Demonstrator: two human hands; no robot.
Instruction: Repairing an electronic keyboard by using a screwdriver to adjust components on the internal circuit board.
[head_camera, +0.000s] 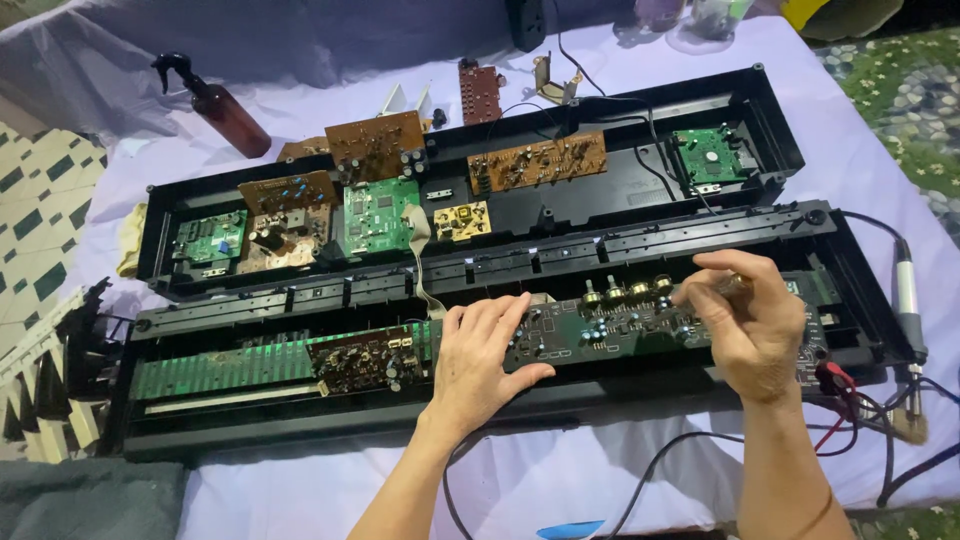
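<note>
Two hands work on one dark circuit board that lies in the front half of a long black opened case, near the front edge of the bench, which has a lilac cloth over it. Left hand is released, fingers spread, palm pressing flat on the board's left end. Right hand is clenched around a thin tool, prob. a small brush or driver; its tip points at the row of brass knob shafts on the board's back edge.

Handling, my judgement: board is light, stiff but fragile; it bends little and can crack, and the small parts and solder points are delicate. Better take it by the bare edges or corners, not by the knob shafts, and mind the flat ribbon cable that goes to the rear half of the case.

Other things: approx. eight more boards sit in the rear half, brown, green and one yellow. Brown spray bottle with black head lies near the back left corner. Soldering iron with grey handle rests at the right edge, red and black leads beside it. No package or paper label I can tell; printing on boards is too small to see.
</note>
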